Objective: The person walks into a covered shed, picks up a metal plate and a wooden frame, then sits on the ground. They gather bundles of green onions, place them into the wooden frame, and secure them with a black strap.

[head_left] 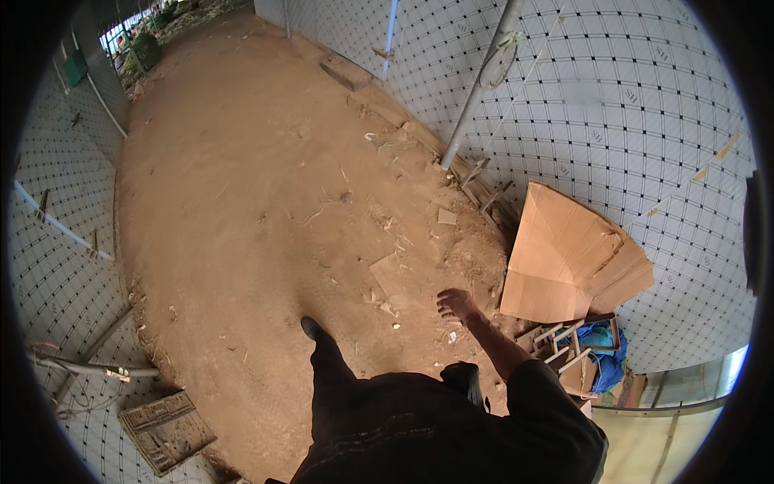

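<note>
My right hand hangs over the dirt floor, its forearm bare below a dark sleeve. Its fingers are loosely apart and hold nothing. The nearest large thing is a folded brown cardboard sheet leaning on the right wall, apart from the hand. My left hand is out of view. Below, my dark clothing fills the lower middle, and one dark shoe is stretched forward on the dirt.
A pale patterned sheet wall with a slanting metal pole runs along the right. Beneath the cardboard lie wooden frames and a blue plastic sheet. A dirty flat panel leans at the lower left, near wooden poles.
</note>
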`<state>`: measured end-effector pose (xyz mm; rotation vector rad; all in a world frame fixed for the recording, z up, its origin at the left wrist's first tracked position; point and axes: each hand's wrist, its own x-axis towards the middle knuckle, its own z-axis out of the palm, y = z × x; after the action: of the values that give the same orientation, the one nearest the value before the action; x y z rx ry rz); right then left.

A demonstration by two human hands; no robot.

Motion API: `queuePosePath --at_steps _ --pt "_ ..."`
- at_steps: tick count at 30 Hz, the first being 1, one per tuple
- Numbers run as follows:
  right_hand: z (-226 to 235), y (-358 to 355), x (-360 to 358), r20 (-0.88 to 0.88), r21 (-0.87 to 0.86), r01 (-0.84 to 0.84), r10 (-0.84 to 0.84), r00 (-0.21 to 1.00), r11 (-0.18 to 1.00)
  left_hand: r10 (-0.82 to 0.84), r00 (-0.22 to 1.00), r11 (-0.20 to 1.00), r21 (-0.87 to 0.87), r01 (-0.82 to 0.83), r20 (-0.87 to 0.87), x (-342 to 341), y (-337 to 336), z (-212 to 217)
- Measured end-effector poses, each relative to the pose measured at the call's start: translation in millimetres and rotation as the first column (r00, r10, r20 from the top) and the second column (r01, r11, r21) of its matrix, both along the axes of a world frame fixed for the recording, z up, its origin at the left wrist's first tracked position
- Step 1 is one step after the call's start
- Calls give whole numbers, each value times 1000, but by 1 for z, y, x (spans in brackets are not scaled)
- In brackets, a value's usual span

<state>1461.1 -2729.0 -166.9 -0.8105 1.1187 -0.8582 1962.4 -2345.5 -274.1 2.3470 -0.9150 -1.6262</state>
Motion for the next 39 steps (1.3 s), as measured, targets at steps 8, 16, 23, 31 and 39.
queuePosePath --at_steps 8,16,23,31,39 --pt "-80 -35 135 -500 522 353 -57 864 777 -184 982 974 -139 177 -38 230 -333 21" --pt "-170 -118 249 -615 58 0 36 787 998 125 986 915 -370 -158 -112 345 -690 75" --pt "-108 -412 394 -338 529 241 -58 939 814 82 990 994 -66 -90 -111 453 -786 6" --pt "-11 -815 587 -114 389 52 -8 993 920 148 984 984 113 -137 -97 596 -850 25" --pt "-31 -1048 784 35 342 -102 96 995 934 321 934 924 -163 -345 -159 762 -1026 -76"
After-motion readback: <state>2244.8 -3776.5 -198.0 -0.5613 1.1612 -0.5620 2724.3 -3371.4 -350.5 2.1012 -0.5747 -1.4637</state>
